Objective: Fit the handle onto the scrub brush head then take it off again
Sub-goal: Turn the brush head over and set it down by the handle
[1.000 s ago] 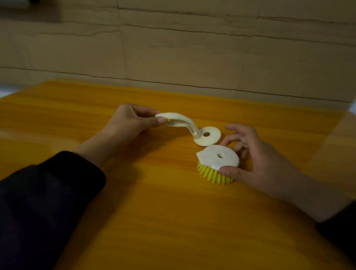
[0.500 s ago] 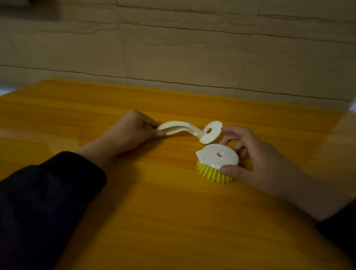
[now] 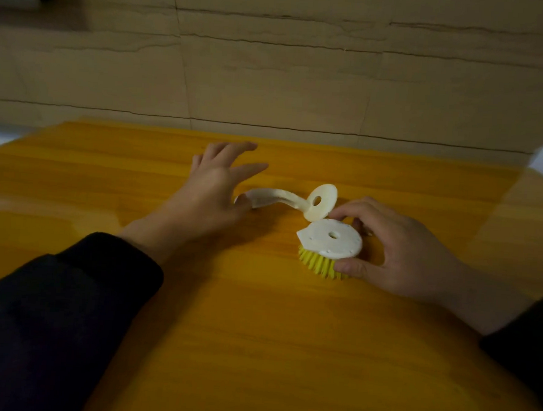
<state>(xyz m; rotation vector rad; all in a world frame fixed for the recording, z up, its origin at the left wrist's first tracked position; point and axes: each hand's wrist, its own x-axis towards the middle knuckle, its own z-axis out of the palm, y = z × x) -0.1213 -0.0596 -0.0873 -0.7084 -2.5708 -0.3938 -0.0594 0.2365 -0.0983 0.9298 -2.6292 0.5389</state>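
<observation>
The handle (image 3: 283, 199) lies off the brush head (image 3: 330, 240), on the orange wooden surface (image 3: 256, 331), its grip end pointing left and its round disc end, with a hole in the middle, tipped up on edge just behind the head. Disc and head sit very close; whether the disc's lower edge touches the white plate cannot be told. The head sits to the right of centre, yellow bristles down on the surface, its flat white plate facing up with a centre hole and small holes around the rim. The right hand (image 3: 400, 254) holds the head: the thumb presses against the near side at the bristles and the fingers (image 3: 355, 209) curl around the far side, the index tip close to the disc. The left hand (image 3: 207, 195) is over the surface at the grip end of the handle, palm down, its fingers spread wide and gripping nothing; the thumb-side edge of the hand overlaps the tip of the grip, and contact there cannot be told. Both forearms come in from the near edge in dark sleeves (image 3: 66, 313). Behind the surface stands a wall of brown cardboard (image 3: 303, 80) with horizontal seams.
</observation>
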